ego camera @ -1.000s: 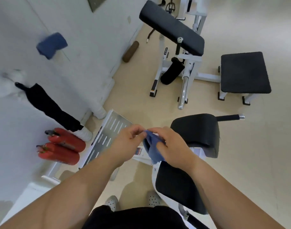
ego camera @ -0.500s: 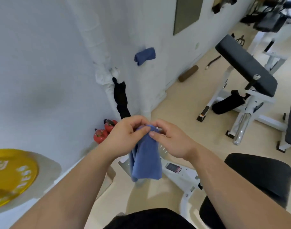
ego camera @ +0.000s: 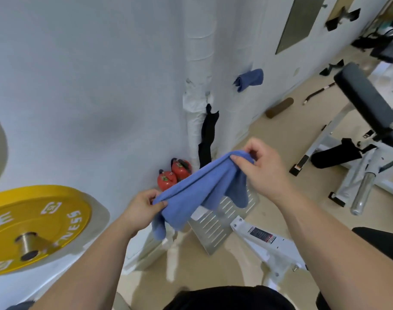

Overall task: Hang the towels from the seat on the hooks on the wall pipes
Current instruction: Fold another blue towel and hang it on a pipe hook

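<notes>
Towel [ego camera: 202,186] between left hand [ego camera: 141,211], right hand [ego camera: 264,173]; hooks indistinct.

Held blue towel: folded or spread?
Spread, loosely: the blue towel is stretched between left hand and right hand, each pinching its top edge; the rest hangs bunched.

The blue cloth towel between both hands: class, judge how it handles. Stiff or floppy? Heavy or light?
Probably floppy: the blue cloth towel sags and folds between the left hand and right hand. Likely light: fingertip pinches alone carry it. Released at one end, it would likely drape straight down.
</notes>
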Tool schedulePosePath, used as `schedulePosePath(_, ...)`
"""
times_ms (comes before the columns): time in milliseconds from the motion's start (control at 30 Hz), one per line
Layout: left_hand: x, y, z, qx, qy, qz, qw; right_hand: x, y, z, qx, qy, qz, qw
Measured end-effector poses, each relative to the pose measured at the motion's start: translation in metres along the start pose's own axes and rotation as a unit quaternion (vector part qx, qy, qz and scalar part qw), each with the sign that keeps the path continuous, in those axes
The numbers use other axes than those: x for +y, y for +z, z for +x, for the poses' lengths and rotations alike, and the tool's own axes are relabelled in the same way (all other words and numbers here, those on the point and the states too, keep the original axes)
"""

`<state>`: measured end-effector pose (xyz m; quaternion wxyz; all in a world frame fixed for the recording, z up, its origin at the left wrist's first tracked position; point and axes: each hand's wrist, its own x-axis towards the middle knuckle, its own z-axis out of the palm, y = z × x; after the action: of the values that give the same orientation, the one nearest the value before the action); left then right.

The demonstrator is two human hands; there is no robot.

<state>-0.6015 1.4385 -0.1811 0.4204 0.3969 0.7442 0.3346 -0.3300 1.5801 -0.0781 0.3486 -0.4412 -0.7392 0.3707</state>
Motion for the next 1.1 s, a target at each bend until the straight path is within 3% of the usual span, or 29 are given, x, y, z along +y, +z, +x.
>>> schedulePosePath(100,-0.028,-0.015,0.001,0.078,-0.049,-0.058,0.994,0.003,0.006,0.011,0.009,-0.002,-0.079,0.997)
schedulePosePath(233,-0.046,-0.027,0.001,0.141,-0.083,-0.108,0.981,0.024,0.011,0.025,-0.05,-0.022,-0.268,0.962)
schedulePosePath(333,-0.047,-0.034,-0.002,0.176,-0.084,-0.136,0.971,0.038,0.013,0.038,-0.065,-0.009,-0.319,0.945)
schedulePosePath(433,-0.047,-0.037,-0.004,0.183,-0.085,-0.096,0.975,0.048,0.014,0.052,-0.084,0.002,-0.34,0.937)
schedulePosePath(567,-0.023,-0.021,0.005,0.229,-0.084,-0.064,0.968,0.058,0.021,0.069,-0.11,-0.01,-0.307,0.945)
schedulePosePath(700,0.042,0.002,0.026,0.265,-0.03,-0.008,0.964,0.063,0.027,0.085,-0.138,-0.027,-0.291,0.946)
schedulePosePath(933,0.141,0.057,0.04,0.089,0.091,-0.025,0.992,0.039,0.037,0.083,-0.189,-0.159,-0.091,0.965)
schedulePosePath(1100,0.154,0.063,0.053,0.124,0.105,-0.02,0.986,0.04,0.022,0.094,-0.221,-0.095,0.021,0.97)
